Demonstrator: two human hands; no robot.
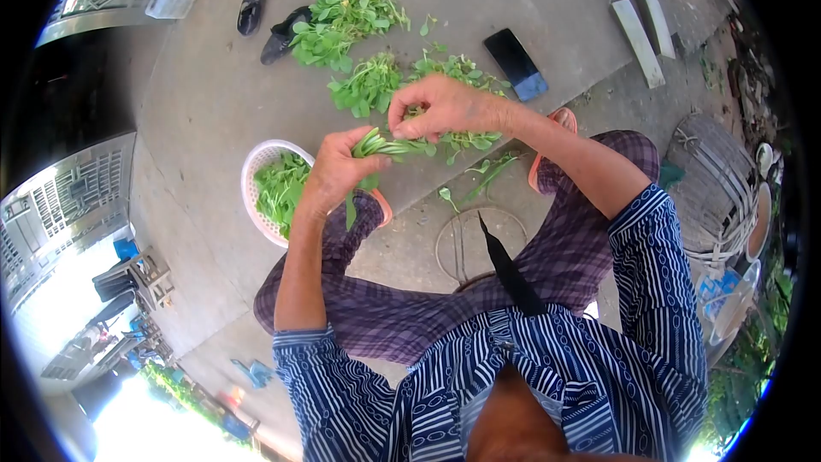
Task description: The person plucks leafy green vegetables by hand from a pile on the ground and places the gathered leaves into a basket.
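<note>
My left hand point(340, 167) is closed around a small bunch of leafy greens point(380, 145), its pale stems pointing right and some leaves hanging below the wrist. Just to the right, my right hand point(440, 109) has thumb and fingers pinched together beside the stem ends; what they grip, if anything, is too small to make out. Beyond both hands, loose piles of greens point(351, 17) lie on the concrete floor, one of them partly hidden behind my right hand. A white and pink plastic basket point(250, 180) holding picked greens stands left of my left hand.
A black phone point(510, 60) lies beyond my right forearm. Dark shoes point(251, 5) are at the far left, near the greens. Two pale strips point(638, 43) rest at the upper right. A woven basket point(710, 180) stands right of my knee. Loose sprigs point(489, 173) lie between my feet.
</note>
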